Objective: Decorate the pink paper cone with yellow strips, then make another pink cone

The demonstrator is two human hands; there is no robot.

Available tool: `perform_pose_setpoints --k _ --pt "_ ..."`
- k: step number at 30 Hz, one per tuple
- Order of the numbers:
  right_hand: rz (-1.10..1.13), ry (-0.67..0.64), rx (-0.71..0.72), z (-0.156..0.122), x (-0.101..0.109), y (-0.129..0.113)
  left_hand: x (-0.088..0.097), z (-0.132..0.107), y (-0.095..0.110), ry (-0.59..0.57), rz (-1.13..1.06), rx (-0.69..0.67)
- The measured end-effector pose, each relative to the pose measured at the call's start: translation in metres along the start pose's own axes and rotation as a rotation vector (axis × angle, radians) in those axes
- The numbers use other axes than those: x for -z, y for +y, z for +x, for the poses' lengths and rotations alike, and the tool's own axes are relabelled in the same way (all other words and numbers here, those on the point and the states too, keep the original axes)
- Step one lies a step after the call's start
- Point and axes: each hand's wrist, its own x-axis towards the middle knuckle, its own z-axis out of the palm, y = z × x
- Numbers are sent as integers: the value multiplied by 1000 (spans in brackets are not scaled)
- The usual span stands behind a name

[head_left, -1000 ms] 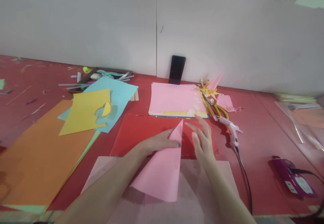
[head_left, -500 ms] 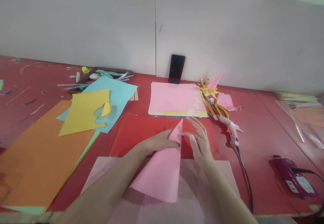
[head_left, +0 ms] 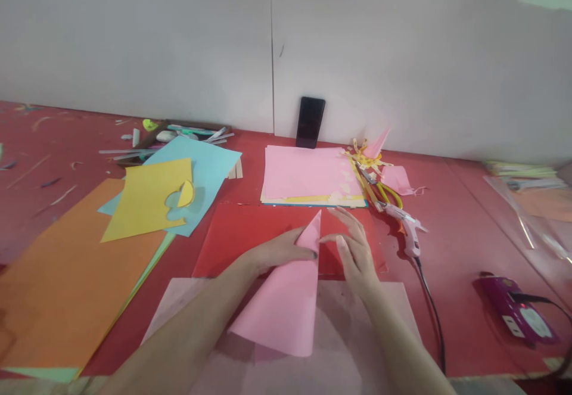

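Note:
A pink paper cone (head_left: 286, 299) lies on a red sheet (head_left: 241, 234) and a pale pink sheet (head_left: 357, 347), its tip pointing away from me. My left hand (head_left: 277, 252) presses on the cone near its tip, fingers closed round the paper. Just right of the tip is my right hand (head_left: 353, 249), fingers spread, with its fingertips touching the cone's edge.
A pink paper stack (head_left: 308, 174) and a black phone (head_left: 310, 122) stand behind. Scissors (head_left: 379, 189), a glue gun (head_left: 409, 228) with its cord, and a purple power strip (head_left: 513, 308) lie to the right. Yellow (head_left: 147, 198), blue (head_left: 205, 165) and orange (head_left: 62, 276) sheets lie to the left.
My right hand has slid left, from apart to touching the cone near its tip. The left hand and cone have stayed put.

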Motion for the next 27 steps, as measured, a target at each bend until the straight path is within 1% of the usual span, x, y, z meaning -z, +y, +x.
perform_pose_setpoints --k 2,4,5,6,7,9,11,12,14,16,19,22,24,26,27 --pt "-79 144 -57 3 5 12 2 1 -1 -8 -30 -3" --pt "-214 351 -132 5 14 31 3 2 -1 -11 -62 4" --pt "-296 422 -172 4 21 42 4 2 0 -6 -83 6" --pt "-371 464 -225 2 28 54 5 2 0 -5 -114 6" --pt "-434 479 -285 -1 35 66 5 2 1 -8 -154 2" --pt "-530 458 -416 -9 48 88 6 1 4 -26 -259 -23" --pt "-571 429 -558 -17 56 104 6 2 5 -46 -364 -65" --pt "-564 406 -606 -21 59 110 6 3 5 -40 -407 -86" --pt "-549 374 -624 -26 60 119 8 7 4 0 -477 -124" --pt "-554 387 -616 -29 60 126 10 12 1 41 -542 -158" --pt "-563 442 -630 -31 60 134 14 18 -3 80 -582 -198" --pt "-587 524 -667 -29 62 132 18 20 -4 112 -574 -224" --pt "-624 611 -641 -23 62 121 20 20 -3 136 -578 -239" --pt "-626 688 -538 -12 58 101 21 19 -1 170 -577 -254" --pt "-577 706 -481 -4 54 89 22 17 -1 186 -569 -258"
